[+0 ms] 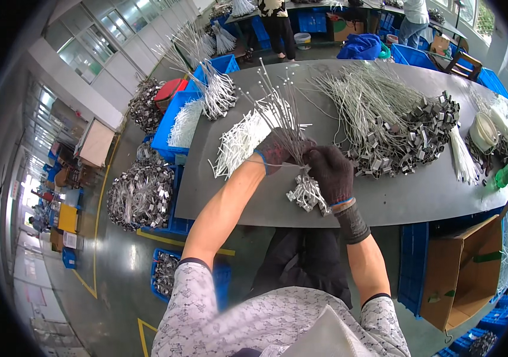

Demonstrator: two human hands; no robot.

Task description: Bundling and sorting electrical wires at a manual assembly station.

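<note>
My left hand [281, 150], in a dark glove, is wrapped round a bundle of thin grey wires [287, 110] that fan out away from me. The clustered metal pieces [307, 193] at the bundle's near end hang just over the table. Closed at the bundle's neck is my gloved right hand [331, 171], its fingertips against the wires; whether it also pinches a tie there is too small to tell. Beside the left hand lies a heap of white plastic strips [236, 143]. A large pile of wires with metal blocks [394, 140] lies to the right.
The grey metal table [361, 202] curves across in front of me. Blue crates [173, 122] stand along its left side, one with white strips. A cardboard box [462, 268] is below the right edge. Tied wire bundles [218, 92] rest at far left. Two people stand behind the table.
</note>
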